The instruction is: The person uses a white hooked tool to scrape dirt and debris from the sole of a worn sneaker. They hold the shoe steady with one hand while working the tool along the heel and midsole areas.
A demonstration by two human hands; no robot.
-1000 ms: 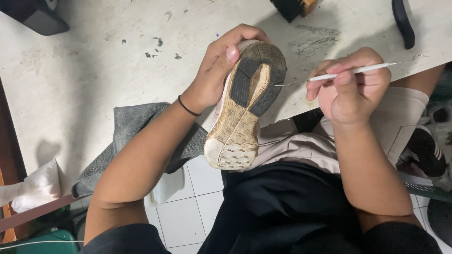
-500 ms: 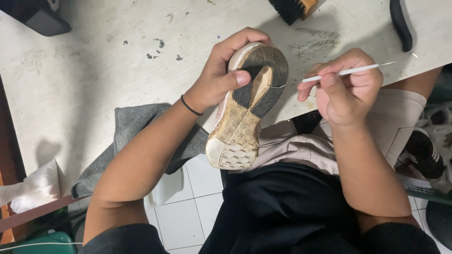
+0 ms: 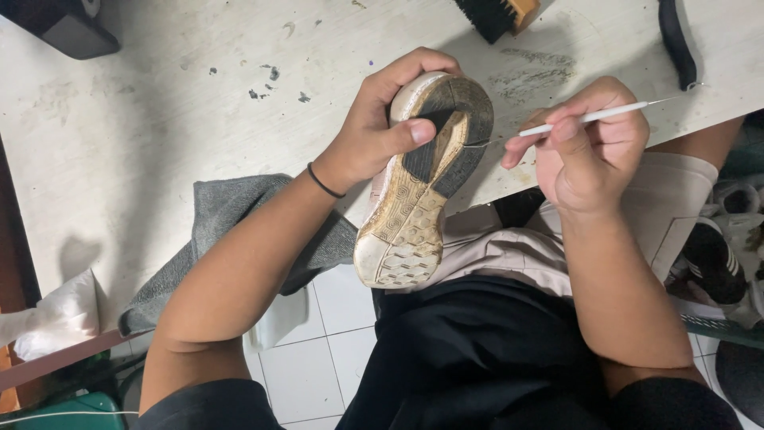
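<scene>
My left hand (image 3: 380,119) grips a worn sneaker (image 3: 418,191) by its heel, sole turned up, with my thumb across the black heel tread. The sole is dirty cream with black rubber around the heel. My right hand (image 3: 590,151) pinches a thin white pick tool (image 3: 593,116) with fine metal tips. Its near tip touches the right edge of the heel. The shoe hangs over the front edge of a stained white table (image 3: 159,119), above my lap.
A grey cloth (image 3: 231,215) drapes off the table edge by my left forearm. A brush (image 3: 497,12) and a black handle (image 3: 676,40) lie at the table's far side. White crumpled paper (image 3: 60,314) sits at left. Other shoes (image 3: 728,247) lie on the floor at right.
My left thumb slid from the heel's tip down across the black tread. The shoe shifted slightly right. My right hand and pick drew back a little, then returned to the heel edge.
</scene>
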